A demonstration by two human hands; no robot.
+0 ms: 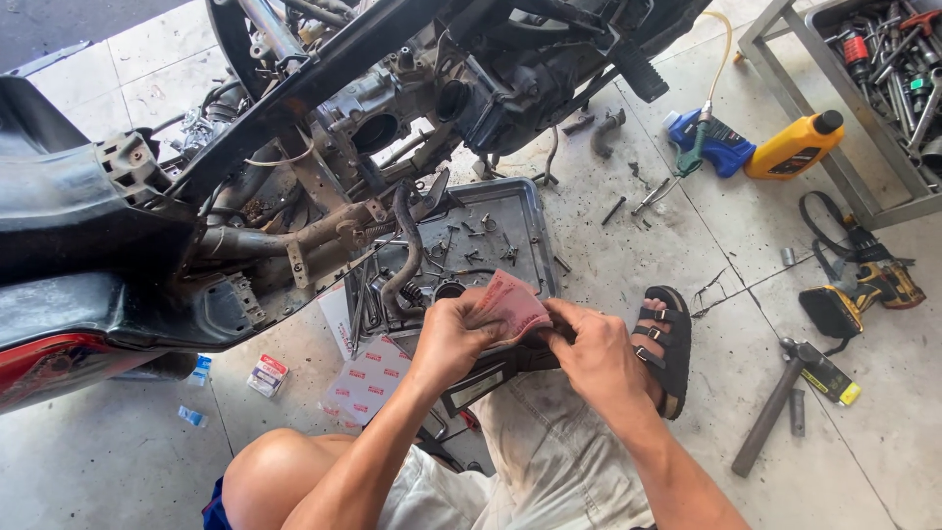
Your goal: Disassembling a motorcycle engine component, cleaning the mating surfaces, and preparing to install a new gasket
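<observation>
A metal tray (530,211) lies before the hands (520,344), a hammer (780,397) to their right.

A yellow oil bottle (793,145) lies beside a blue pouch (723,145); hammer (775,404) nearby.

Small red-white box (267,375) on floor; yellow bottle (793,146) beside blue pouch (719,143).

Left hand (453,336) and right hand (597,355) grip pink banknotes (510,304) over an open wallet (500,368); a metal tray (525,221) lies just beyond the fingers (483,319).
</observation>
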